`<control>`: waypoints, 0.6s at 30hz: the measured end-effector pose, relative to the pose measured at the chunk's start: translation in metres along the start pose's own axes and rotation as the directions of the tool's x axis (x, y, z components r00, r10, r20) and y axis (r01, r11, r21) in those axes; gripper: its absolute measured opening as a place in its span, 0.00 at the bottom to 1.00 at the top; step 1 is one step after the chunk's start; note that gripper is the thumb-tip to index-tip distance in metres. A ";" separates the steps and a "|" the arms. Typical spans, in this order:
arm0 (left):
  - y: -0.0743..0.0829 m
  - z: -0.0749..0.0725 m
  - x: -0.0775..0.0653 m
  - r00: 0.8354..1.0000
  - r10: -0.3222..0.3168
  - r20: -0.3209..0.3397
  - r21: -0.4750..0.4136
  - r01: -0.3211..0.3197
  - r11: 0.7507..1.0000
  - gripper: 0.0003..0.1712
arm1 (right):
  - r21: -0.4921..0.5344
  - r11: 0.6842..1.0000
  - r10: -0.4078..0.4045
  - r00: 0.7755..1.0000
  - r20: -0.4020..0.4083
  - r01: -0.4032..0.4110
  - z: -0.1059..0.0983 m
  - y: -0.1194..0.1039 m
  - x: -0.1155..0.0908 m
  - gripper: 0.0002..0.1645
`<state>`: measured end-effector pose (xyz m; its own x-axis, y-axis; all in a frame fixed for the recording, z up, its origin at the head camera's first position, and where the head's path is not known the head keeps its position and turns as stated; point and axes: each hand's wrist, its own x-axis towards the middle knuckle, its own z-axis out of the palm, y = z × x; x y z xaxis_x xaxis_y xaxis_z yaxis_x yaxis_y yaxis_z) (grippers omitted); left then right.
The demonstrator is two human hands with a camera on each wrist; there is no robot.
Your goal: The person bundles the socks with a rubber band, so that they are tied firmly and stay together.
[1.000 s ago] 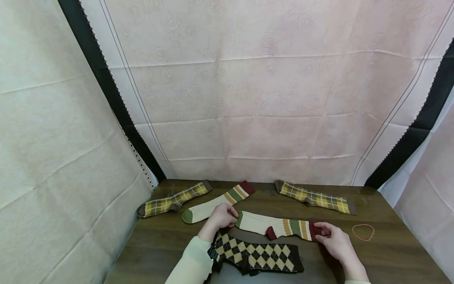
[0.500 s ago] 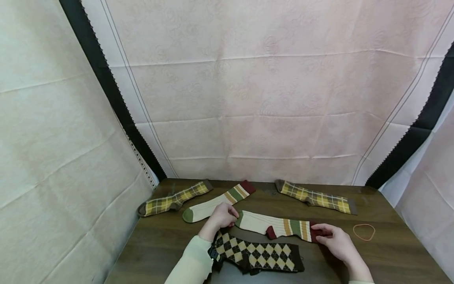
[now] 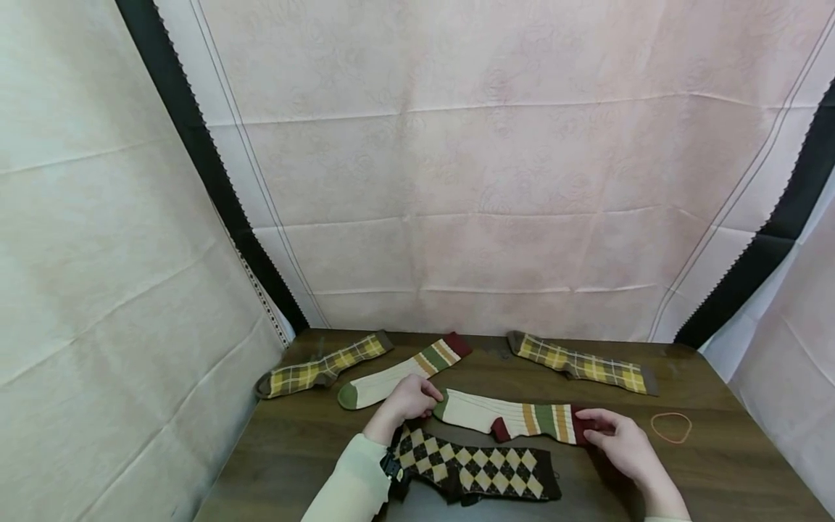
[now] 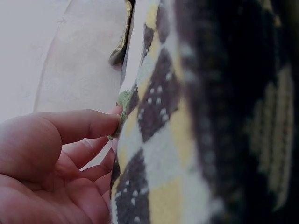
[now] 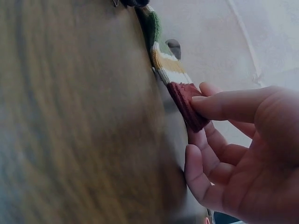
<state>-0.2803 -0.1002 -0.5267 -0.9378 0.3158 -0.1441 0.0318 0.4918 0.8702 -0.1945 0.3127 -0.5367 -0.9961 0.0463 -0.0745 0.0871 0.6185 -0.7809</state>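
A cream striped sock (image 3: 472,412) with a green toe and maroon heel and cuff lies stretched sideways between both hands. My left hand (image 3: 409,397) pinches its green toe (image 4: 124,103) between thumb and fingers. At the other end, my right hand (image 3: 620,442) pinches the maroon cuff (image 5: 187,105), thumb on top, remaining fingers loosely bent. Just nearer to me is a black-and-yellow argyle sock (image 3: 499,473), partly behind the left wrist; it fills much of the left wrist view. A matching cream striped sock (image 3: 385,382) lies slanted beyond my left hand.
Yellow plaid socks lie toward the back of the wooden table (image 3: 274,457), one at the left (image 3: 352,355) and one at the right (image 3: 580,365). A thin orange rubber band (image 3: 670,414) rests right of my right hand. Fabric walls (image 3: 489,217) stand behind and at both sides.
Almost nothing differs. Both hands keep their hold on the striped sock's two ends, and the whole scene shifts very slightly to the right in the head view.
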 end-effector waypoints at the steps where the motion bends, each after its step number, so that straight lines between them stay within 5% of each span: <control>1: 0.000 0.000 0.000 1.000 0.002 0.002 -0.004 -0.002 1.000 0.09 | -0.001 1.000 -0.003 1.000 -0.004 0.003 0.000 0.000 0.000 0.19; 18: -0.007 -0.001 0.000 0.999 0.039 -0.001 0.020 -0.039 0.999 0.12 | -0.041 0.999 -0.017 0.999 -0.028 0.015 -0.002 0.003 0.001 0.23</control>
<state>-0.2809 -0.1046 -0.5323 -0.9364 0.3334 -0.1098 0.0749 0.4954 0.8654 -0.1953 0.3160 -0.5381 -0.9974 0.0578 -0.0442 0.0712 0.6510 -0.7557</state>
